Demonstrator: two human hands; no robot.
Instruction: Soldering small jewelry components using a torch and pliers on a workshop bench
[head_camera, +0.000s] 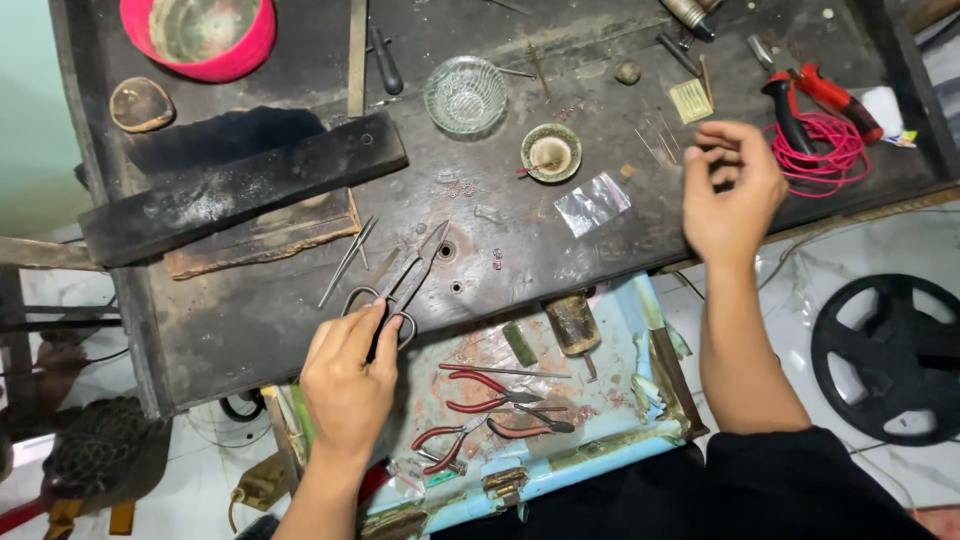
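Observation:
My left hand (347, 375) rests at the front edge of the dark workbench (280, 300), its fingers on the loop handles of a pair of metal shears (408, 275) lying flat on the bench. Slim tweezers (347, 262) lie just left of the shears. My right hand (730, 195) hovers over the right side of the bench with fingers curled and thumb close to the fingertips; whether something tiny is pinched there I cannot tell. Thin pins and a small yellow pad (690, 100) lie beside it.
A glass bowl (465, 95), a small green dish (551, 152), a clear plastic bag (592, 204), a charred black block (240, 185), a pink-rimmed bowl (200, 35), red wire (825, 155) and red-handled pliers (825, 95) sit on the bench. An open blue drawer (560, 470) below holds several pliers.

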